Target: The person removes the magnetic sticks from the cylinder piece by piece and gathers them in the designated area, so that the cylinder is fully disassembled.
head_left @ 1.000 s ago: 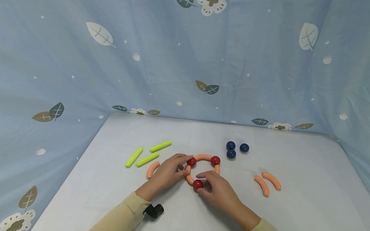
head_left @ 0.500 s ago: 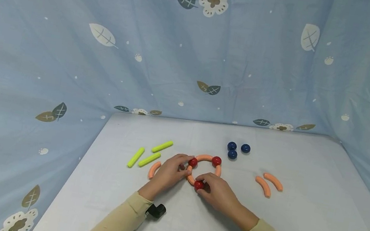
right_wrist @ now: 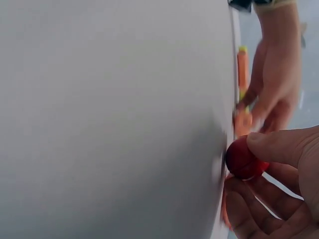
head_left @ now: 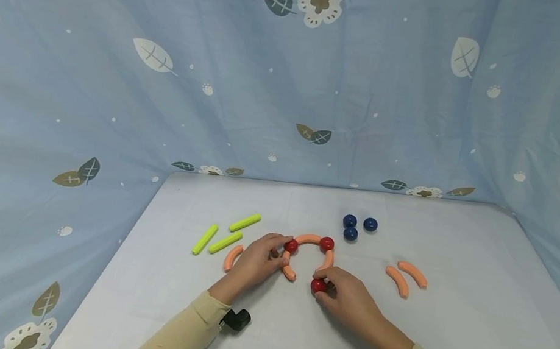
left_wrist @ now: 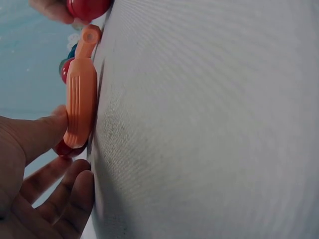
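My left hand (head_left: pixel 259 260) holds the left side of an orange chain on the white table. In the left wrist view its thumb lies on a curved orange stick (left_wrist: pixel 82 102), and its index finger reaches a red ball (head_left: pixel 291 245) at the stick's upper end. Another curved orange stick (head_left: pixel 309 238) runs from there to a second red ball (head_left: pixel 326 243), and a third curved stick (head_left: pixel 328 260) hangs down from that. My right hand (head_left: pixel 348 297) pinches a red ball (right_wrist: pixel 244 158) between thumb and fingers, by that stick's lower end. Fingers hide whether they touch.
Several blue balls (head_left: pixel 350 233) sit behind the chain. To the right lie two loose curved orange sticks (head_left: pixel 397 282). Straight yellow-green sticks (head_left: pixel 225 242) and one curved orange stick (head_left: pixel 232 258) lie left of my left hand. A patterned blue curtain (head_left: pixel 296 78) stands behind the table.
My right hand has drawn its red ball to the right, off the lower end of the left curved stick. The ring now has a gap at the front. My left hand stays in place.
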Action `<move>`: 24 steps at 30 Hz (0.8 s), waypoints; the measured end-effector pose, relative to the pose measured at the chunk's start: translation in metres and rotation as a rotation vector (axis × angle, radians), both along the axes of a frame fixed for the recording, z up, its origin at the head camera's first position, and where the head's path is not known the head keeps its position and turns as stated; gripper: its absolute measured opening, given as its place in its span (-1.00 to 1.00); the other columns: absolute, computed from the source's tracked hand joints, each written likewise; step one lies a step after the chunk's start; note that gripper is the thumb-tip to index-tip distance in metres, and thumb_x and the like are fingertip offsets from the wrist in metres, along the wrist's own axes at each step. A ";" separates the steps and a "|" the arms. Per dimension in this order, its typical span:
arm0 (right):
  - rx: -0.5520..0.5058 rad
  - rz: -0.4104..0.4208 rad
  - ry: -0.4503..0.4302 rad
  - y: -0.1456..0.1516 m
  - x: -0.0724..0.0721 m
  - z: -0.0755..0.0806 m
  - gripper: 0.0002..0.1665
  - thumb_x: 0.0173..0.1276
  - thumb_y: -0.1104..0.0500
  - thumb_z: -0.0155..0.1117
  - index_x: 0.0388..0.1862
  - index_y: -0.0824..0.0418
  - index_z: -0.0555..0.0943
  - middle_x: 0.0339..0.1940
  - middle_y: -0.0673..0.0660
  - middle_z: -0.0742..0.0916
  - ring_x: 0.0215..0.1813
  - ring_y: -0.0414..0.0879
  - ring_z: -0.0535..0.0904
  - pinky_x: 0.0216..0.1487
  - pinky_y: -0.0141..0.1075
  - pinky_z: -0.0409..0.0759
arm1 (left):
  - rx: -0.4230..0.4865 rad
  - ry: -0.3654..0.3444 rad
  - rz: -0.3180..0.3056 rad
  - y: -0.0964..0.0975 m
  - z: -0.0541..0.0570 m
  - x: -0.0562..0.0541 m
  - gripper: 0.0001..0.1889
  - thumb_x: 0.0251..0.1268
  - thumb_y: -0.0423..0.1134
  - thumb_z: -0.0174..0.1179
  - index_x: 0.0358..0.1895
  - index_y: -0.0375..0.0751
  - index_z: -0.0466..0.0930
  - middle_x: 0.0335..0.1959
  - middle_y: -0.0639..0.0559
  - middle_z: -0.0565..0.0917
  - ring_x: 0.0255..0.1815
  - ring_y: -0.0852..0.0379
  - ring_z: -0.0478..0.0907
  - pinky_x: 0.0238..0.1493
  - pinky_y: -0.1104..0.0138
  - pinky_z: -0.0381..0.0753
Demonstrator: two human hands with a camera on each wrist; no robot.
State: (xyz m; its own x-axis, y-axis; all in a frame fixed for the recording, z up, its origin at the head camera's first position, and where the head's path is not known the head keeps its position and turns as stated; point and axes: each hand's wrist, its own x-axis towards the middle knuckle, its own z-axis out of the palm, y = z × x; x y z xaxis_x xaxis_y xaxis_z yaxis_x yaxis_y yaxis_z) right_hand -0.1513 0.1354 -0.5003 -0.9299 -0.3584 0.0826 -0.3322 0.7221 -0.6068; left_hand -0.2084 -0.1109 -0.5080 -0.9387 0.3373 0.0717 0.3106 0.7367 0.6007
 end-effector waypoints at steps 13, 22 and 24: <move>0.015 -0.170 0.026 0.068 -0.044 0.007 -0.57 0.35 0.22 0.43 0.18 0.26 0.63 0.08 0.25 0.69 0.00 0.09 0.69 -0.11 -0.07 0.73 | 0.004 -0.017 0.012 -0.001 0.000 0.001 -0.42 0.37 -0.15 0.36 0.44 0.07 0.49 0.34 0.10 0.53 -0.06 0.18 0.57 -0.14 0.34 0.59; 0.022 -0.209 0.008 0.087 -0.081 0.003 -0.57 0.39 0.25 0.38 0.20 0.36 0.59 0.05 0.32 0.68 -0.03 0.12 0.65 -0.04 -0.01 0.68 | 0.029 -0.016 0.003 -0.001 -0.001 0.000 -0.44 0.38 -0.15 0.35 0.43 0.05 0.50 0.35 0.07 0.53 -0.07 0.17 0.58 -0.15 0.33 0.60; 0.026 -0.232 -0.017 0.087 -0.086 0.001 -0.56 0.40 0.23 0.38 0.20 0.34 0.59 0.07 0.31 0.68 -0.03 0.12 0.63 -0.01 -0.01 0.68 | 0.031 -0.014 0.002 -0.001 -0.002 0.000 -0.44 0.38 -0.14 0.35 0.43 0.05 0.49 0.34 0.07 0.53 -0.07 0.17 0.58 -0.16 0.33 0.59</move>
